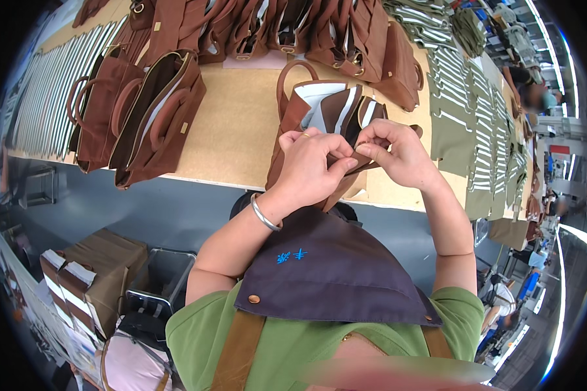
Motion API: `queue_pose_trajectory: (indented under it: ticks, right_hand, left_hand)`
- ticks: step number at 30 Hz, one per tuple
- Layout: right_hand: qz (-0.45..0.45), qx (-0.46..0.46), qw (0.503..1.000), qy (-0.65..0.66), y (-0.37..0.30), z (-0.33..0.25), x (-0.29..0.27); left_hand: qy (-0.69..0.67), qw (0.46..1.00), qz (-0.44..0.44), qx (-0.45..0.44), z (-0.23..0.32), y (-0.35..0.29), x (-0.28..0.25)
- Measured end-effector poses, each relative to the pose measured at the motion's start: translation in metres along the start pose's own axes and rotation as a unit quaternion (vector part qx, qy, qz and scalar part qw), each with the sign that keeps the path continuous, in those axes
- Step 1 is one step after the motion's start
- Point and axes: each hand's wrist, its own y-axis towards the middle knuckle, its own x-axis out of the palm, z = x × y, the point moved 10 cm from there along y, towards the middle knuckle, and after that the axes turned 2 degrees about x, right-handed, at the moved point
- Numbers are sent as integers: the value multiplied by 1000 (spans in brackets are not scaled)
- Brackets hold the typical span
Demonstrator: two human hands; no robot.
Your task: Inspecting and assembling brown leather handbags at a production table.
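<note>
Can pass over tabletop (235,124) between held bag (296,112) and 2 brown bags (177,144) leftward, blocked at far edge by bag row (338,36).

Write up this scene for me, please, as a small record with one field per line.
Left hand: pinching near the edge of the brown bag
Right hand: pinching close beside the left
Bag state: mouth open, white showing inside
Left of bag: brown handbags on the table
Beyond bag: more brown bags
Right of bag: olive-and-white pieces
</note>
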Motion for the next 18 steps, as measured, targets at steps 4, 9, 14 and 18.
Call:
queue_pose_trajectory:
  ticks: [4, 9, 14, 18]
  right_hand:
    - [-1, -16, 1000, -23, 2, -6, 2]
    - [-55, -20, 998, 23, 6, -7, 6]
    - [-49, -15, 994, 94, 9, 6, 0]
    - [-36, -64, 997, -9, 10, 6, -7]
  left_hand:
    - [-32, 999, -13, -19, -8, 1, 3]
    - [-26, 997, -73, -19, -13, 9, -1]
    - [197, 974, 28, 110, -22, 34, -50]
    - [269, 958, -64, 80, -52, 46, -50]
